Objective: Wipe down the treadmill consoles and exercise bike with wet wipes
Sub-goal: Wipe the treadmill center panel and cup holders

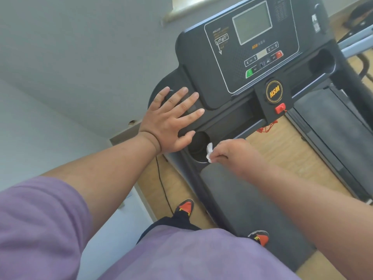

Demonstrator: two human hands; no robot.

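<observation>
Wall: a plain grey wall point(80, 47) fills the upper left of the frame.
Sleeve: a purple fabric sleeve point(38, 223) sits at lower left, cut off by the frame edge.
Left hand: the left hand point(173, 120), left of centre, lies flat with fingers straight and spread on the rounded left end of the console, holding nothing.
Cable: a thin black cable point(163, 186) hangs below that hand towards the wooden floor point(282, 146); its upper end is hidden behind the wrist.
Cup holder: a round black recess point(198, 146) sits at centre, partly covered by the wipe.
Wipe: a small crumpled white wet wipe point(209, 152) hangs at the holder's right rim; whether it touches the rim is unclear.
Right hand: the right hand point(234, 154), just right of centre, pinches the wipe between curled fingertips.
Console: the black plastic treadmill console point(238, 63) with grey screen fills the upper centre-right; its small print is blurred and its top is cut off.
Safety key: a red clip point(280, 108) sits below the round orange logo.
Belt: the dark treadmill belt point(333, 122) runs off the right edge.
Shoes: two black-and-orange shoes point(184, 207), the right one half hidden by the shirt.
</observation>
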